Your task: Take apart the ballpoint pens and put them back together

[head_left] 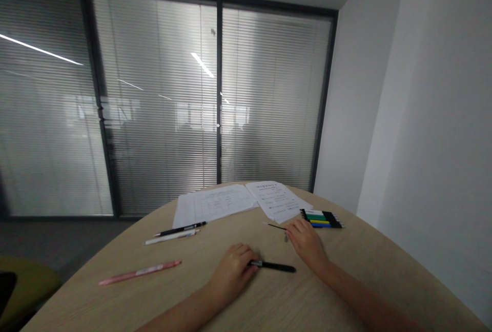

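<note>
My left hand is closed around one end of a black pen, whose barrel points right along the tabletop. Farther right, my right hand pinches a thin dark stick that looks like a pen refill, its lighter tip pointing left toward the papers. A small greyish bit shows below the fingers of that hand, too blurred to name. Just beyond my right hand lies a row of markers with white, green, yellow and blue barrels and black ends.
On the round wooden table, a pink pen, a white pen and a black pen lie to the left. Printed sheets and another sheet are at the far edge. A yellowish chair stands lower left.
</note>
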{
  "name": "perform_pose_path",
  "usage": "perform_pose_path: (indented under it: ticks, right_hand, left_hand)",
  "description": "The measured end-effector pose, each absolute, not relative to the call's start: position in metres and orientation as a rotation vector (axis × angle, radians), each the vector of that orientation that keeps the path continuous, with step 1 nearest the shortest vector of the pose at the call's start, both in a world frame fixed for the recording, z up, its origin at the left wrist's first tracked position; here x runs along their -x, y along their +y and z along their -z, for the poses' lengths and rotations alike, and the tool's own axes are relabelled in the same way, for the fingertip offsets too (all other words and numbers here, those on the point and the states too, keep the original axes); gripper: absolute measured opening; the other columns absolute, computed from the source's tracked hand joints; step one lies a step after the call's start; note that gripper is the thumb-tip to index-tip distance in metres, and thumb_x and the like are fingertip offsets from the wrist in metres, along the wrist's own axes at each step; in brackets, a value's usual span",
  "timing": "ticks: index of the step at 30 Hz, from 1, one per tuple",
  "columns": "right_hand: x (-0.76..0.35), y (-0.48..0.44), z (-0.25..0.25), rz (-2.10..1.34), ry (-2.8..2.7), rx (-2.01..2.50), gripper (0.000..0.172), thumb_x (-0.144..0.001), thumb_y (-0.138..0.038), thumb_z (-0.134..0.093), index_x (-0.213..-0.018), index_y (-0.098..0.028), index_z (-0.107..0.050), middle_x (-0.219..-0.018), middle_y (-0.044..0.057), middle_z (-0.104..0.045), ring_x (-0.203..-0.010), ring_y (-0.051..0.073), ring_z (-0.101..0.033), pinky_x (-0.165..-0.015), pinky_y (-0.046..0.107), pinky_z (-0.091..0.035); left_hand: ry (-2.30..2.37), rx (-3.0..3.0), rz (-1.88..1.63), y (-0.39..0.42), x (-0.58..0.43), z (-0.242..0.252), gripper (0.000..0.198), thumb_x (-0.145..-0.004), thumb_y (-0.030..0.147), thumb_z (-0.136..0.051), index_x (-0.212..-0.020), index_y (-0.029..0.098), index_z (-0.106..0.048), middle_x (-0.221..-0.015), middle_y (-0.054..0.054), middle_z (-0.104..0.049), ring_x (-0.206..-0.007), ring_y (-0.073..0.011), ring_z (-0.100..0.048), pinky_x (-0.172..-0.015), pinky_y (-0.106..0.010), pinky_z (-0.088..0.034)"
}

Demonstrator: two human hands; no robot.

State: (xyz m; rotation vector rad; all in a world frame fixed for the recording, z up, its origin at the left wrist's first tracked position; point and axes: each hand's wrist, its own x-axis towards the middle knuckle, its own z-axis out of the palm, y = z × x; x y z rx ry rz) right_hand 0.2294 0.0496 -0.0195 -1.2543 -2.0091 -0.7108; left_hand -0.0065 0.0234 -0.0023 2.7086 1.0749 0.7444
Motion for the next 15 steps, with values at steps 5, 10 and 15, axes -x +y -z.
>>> perform_pose_path:
  ticks: [5,10,15]
  right_hand:
    - [-0.230,0.052,0.020,0.730,-1.955,1.233,0.023,-0.084,-0.011,-0.036,-0.089,-0.016,-0.058,-0.080,0.006,-0.060,-0.076,0.020,-0.050,-0.071,0.032,-0.038]
    - [-0.230,0.054,0.023,0.810,-1.925,1.215,0.025,-0.084,-0.010,-0.034,-0.089,-0.015,-0.057,-0.079,0.007,-0.060,-0.076,0.020,-0.049,-0.071,0.033,-0.037]
    - [-0.229,0.053,0.022,0.837,-1.899,1.276,0.021,-0.081,-0.008,-0.039,-0.085,-0.016,-0.058,-0.076,0.006,-0.058,-0.073,0.020,-0.048,-0.068,0.032,-0.036]
  left_hand:
    - [1.187,-2.258,-1.011,0.033,0.011,0.004,0.016,-0.078,0.025,-0.042,-0.081,0.019,-0.056,-0.081,-0.004,-0.061,-0.078,-0.0183,-0.054,-0.072,-0.030,-0.041]
    - [1.230,-1.912,-1.179,0.043,0.014,0.003,0.022,-0.075,0.036,-0.038,-0.075,0.018,-0.050,-0.063,0.000,-0.054,-0.063,-0.0177,-0.052,-0.062,-0.028,-0.041]
    - [1.145,-1.813,-1.251,0.045,0.015,0.002,0.020,-0.071,0.038,-0.042,-0.070,0.019,-0.049,-0.061,0.001,-0.052,-0.063,-0.0171,-0.050,-0.063,-0.027,-0.039]
